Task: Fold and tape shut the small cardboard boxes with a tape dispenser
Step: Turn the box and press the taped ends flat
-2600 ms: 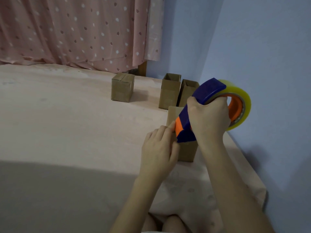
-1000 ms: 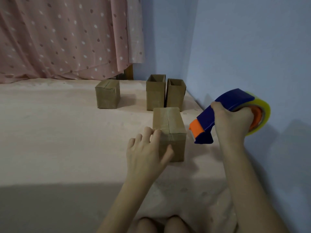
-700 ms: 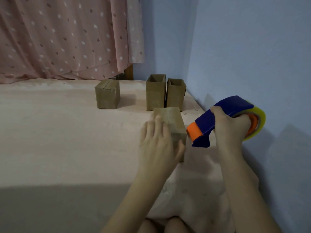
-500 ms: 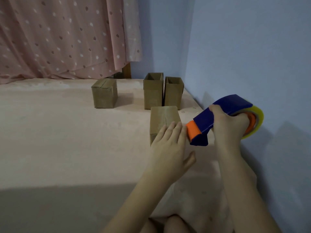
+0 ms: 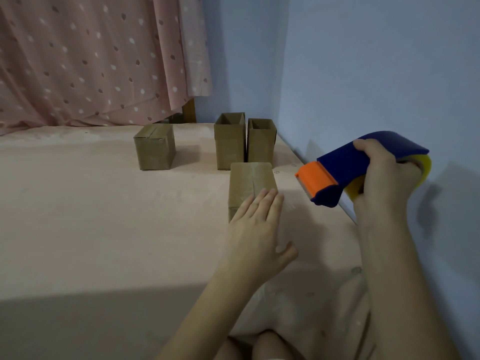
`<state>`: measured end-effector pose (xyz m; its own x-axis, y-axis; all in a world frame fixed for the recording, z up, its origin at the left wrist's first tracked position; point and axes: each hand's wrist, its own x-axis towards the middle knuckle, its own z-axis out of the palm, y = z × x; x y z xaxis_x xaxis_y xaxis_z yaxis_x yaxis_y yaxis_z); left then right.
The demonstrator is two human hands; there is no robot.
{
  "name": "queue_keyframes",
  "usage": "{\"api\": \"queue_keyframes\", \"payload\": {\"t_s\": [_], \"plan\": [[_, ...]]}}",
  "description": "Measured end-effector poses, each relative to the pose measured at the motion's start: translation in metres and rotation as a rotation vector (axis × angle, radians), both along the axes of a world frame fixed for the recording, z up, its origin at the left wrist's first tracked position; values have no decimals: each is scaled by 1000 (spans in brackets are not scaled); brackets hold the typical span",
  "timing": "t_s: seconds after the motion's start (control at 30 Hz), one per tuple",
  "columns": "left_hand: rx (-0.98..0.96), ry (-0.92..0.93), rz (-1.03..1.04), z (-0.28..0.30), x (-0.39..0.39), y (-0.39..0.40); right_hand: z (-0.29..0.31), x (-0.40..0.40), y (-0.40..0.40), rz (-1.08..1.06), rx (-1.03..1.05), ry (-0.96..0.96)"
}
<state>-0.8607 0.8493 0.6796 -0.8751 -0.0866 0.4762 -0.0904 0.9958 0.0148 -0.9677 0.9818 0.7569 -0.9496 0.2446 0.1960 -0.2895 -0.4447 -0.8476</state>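
A small cardboard box (image 5: 250,180) with tape along its top seam sits on the pink bed surface (image 5: 91,216). My left hand (image 5: 257,232) lies flat with straight fingers over the box's near end and hides its front. To the right, above the bed, my right hand (image 5: 381,178) grips a blue and orange tape dispenser (image 5: 345,167) with a yellowish tape roll; its orange blade end points left toward the box, apart from it.
Two open-topped boxes (image 5: 230,140) (image 5: 261,140) stand side by side behind the taped box. Another closed box (image 5: 154,146) sits further left. A blue wall (image 5: 363,74) borders the bed on the right. A pink dotted curtain (image 5: 91,61) hangs at the back.
My left hand has slid from the box's left side over its near end, fingers flat. My right hand with the dispenser has lifted away from the box to the right.
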Motion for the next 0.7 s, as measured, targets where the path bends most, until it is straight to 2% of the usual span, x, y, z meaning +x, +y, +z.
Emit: {"api": "queue_keyframes", "payload": {"t_s": [0.1, 0.2, 0.23, 0.33, 0.37, 0.47, 0.57, 0.7], "plan": [[42, 3, -25, 1, 1, 0, -2, -5, -7, -10, -85, 6], [53, 3, -41, 1, 1, -2, -26, -49, -8, 152, -3, -51], [52, 4, -44, 3, 0, -3, -19, -47, -7, 153, 87, -31], [51, 19, -73, 4, -3, -3, 8, -1, -10, -171, 294, 8], [49, 41, -73, 3, -4, -3, 12, 18, -5, -181, 347, 29], [66, 46, -51, 3, -4, -2, -14, 5, -19, -209, 506, 65], [85, 7, -25, 5, -3, 0, -25, 0, -24, -214, 541, -4], [38, 12, -67, 6, -3, 2, -24, -4, -28, -244, 552, 18]]}}
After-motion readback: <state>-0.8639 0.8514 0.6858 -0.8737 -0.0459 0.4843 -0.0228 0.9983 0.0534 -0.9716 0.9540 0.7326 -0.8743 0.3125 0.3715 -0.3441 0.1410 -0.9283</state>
